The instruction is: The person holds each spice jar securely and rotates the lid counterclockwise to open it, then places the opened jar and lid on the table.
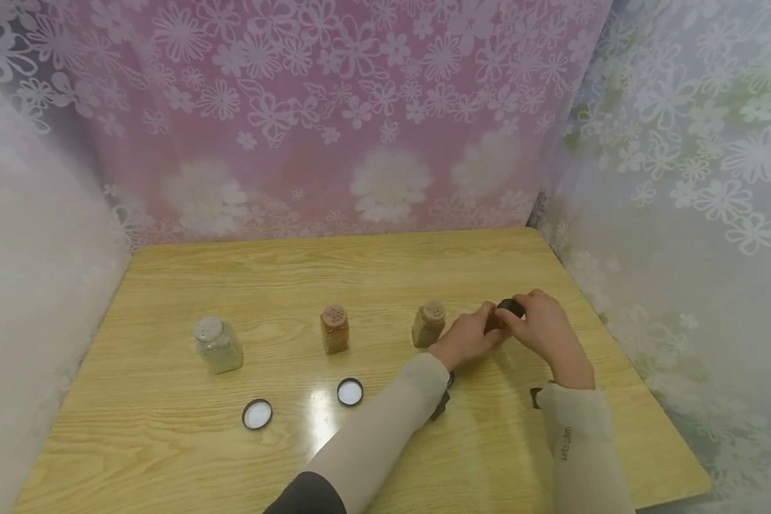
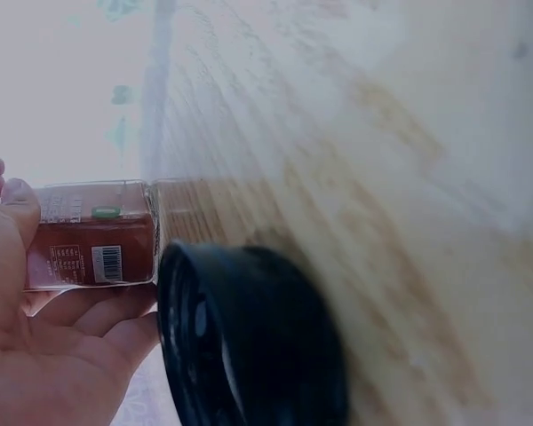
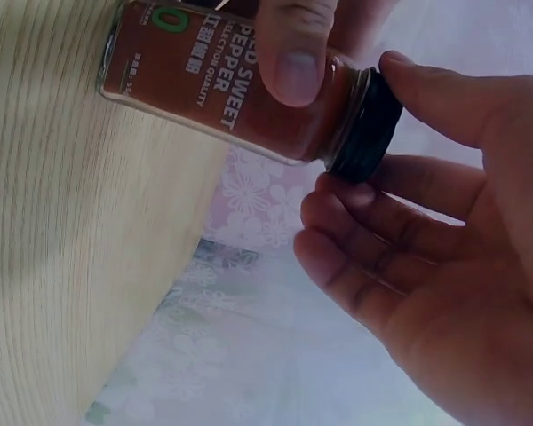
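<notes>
At the right of the table, my left hand [image 1: 465, 337] grips a glass spice jar [image 3: 173, 75] of red powder, labelled red sweet pepper. The thumb lies along the jar's front in the right wrist view, and its base is right at the tabletop. Thumb and fingers of my right hand [image 1: 547, 330] pinch the black lid [image 3: 369, 129] on the jar's top. Just left of my left hand stands an uncapped jar [image 1: 428, 325] with a beige perforated top. Close under the left wrist, a loose black lid [image 2: 280, 342] lies on the wood.
An orange-brown spice jar [image 1: 335, 330] with a perforated top stands mid-table, and a larger pale jar [image 1: 220, 346] stands at the left. Two white-lined black lids, one nearer the middle [image 1: 350, 392] and one farther left [image 1: 257, 414], lie in front. Floral curtains [image 1: 334, 128] enclose the table [image 1: 283, 264].
</notes>
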Action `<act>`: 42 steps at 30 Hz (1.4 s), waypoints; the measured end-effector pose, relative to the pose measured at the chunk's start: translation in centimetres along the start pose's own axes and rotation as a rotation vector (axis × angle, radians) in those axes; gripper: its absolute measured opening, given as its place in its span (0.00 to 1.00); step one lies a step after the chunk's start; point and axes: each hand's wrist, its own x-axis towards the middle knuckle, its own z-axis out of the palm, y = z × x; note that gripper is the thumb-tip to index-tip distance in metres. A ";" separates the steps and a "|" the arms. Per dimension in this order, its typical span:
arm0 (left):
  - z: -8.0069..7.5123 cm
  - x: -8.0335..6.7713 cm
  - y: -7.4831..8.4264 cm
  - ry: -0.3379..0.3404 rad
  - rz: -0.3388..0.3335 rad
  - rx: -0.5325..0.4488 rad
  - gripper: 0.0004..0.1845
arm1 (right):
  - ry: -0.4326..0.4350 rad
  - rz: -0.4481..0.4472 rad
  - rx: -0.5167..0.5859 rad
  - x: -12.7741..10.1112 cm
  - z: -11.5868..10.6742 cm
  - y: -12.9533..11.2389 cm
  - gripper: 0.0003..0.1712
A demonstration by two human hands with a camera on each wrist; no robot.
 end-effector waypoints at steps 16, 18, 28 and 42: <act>0.2 -0.3 0.5 0.017 -0.040 0.045 0.22 | -0.068 0.119 -0.023 -0.2 -0.5 -0.5 0.40; 0.3 -0.3 0.4 0.016 -0.044 0.035 0.21 | -0.040 0.165 -0.039 -0.2 -0.4 -0.5 0.40; 0.2 -0.2 0.4 0.045 -0.017 0.038 0.23 | 0.006 0.043 -0.011 0.1 -0.4 -0.3 0.25; 0.3 -0.2 0.2 0.042 0.020 0.019 0.22 | -0.087 -0.039 0.069 -0.3 -0.8 -0.2 0.30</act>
